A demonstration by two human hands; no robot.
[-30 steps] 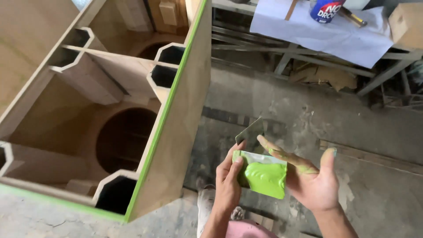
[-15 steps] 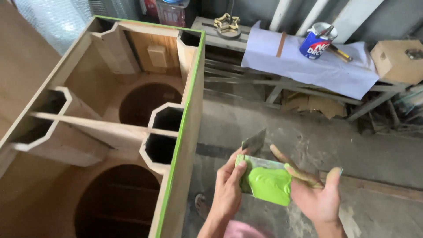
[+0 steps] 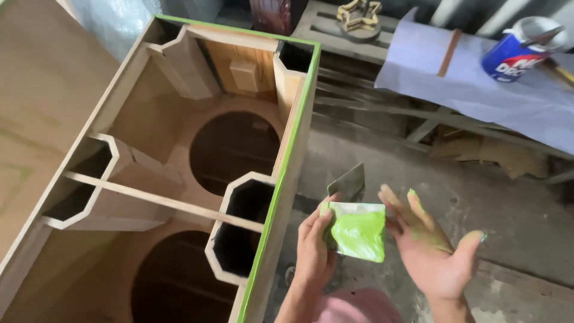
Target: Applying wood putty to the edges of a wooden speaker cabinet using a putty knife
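Hands first: the left hand (image 3: 314,245) grips a small flat plate (image 3: 357,230) by its left edge, thumb on top and fingers curled beneath, so the plate sits nearly level and the thick bright green paste (image 3: 359,234) heaped on it does not slide off. A thin grey metal scraper blade (image 3: 347,183) sticks up from behind the same grip, pinched along with the plate as far as I can tell. The right hand (image 3: 433,248) is spread open and holds nothing, palm up just right of the plate, its fingers (image 3: 418,206) and palm smeared with the same green; the fingertips come close to the plate's right edge, but I cannot tell if they touch it.

Just left of the hands stands a large open wooden cabinet (image 3: 179,155), its side wall running from near to far. The top edge of that wall carries a strip of green coating (image 3: 281,179), the same colour as the paste, which would explain why the plate is kept right beside it. Inside are two round cut-outs (image 3: 233,152), angled corner ducts (image 3: 245,227) and a thin cross brace (image 3: 161,200).

Beyond, on the far right, a low bench draped in pale paper (image 3: 478,96) bears an open blue and white tin (image 3: 519,51). A star-shaped metal piece (image 3: 359,13) lies on the bench further left. The concrete floor (image 3: 508,203) below is stained and dusty.
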